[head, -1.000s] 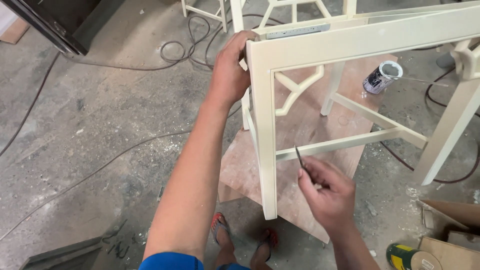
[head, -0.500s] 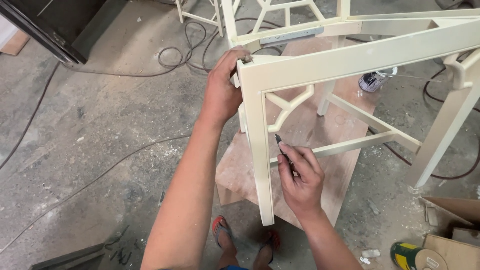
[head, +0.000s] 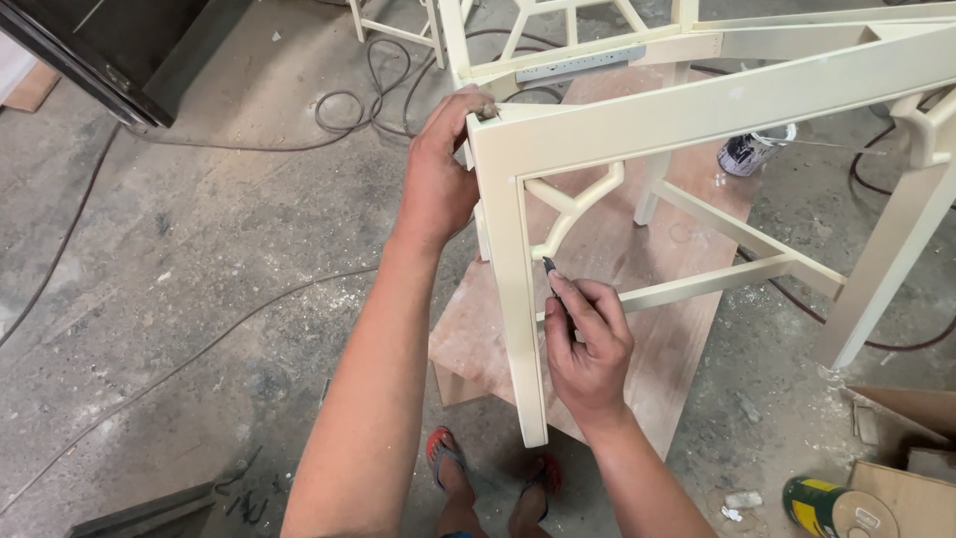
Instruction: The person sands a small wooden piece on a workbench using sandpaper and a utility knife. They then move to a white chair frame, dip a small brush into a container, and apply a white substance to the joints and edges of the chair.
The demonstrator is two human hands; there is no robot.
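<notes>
The head view showed that the right hand [head: 590, 344], pinching a thin dark tool [head: 556, 284], had risen to the cream table frame [head: 697, 110] beside its leg, while the left hand [head: 438, 179] gripped the corner.

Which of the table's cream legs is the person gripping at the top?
The nearest leg, at the frame's front corner. The left hand clasps its top, while the right hand holds a thin dark tool beside it. The other legs stand untouched.
</notes>
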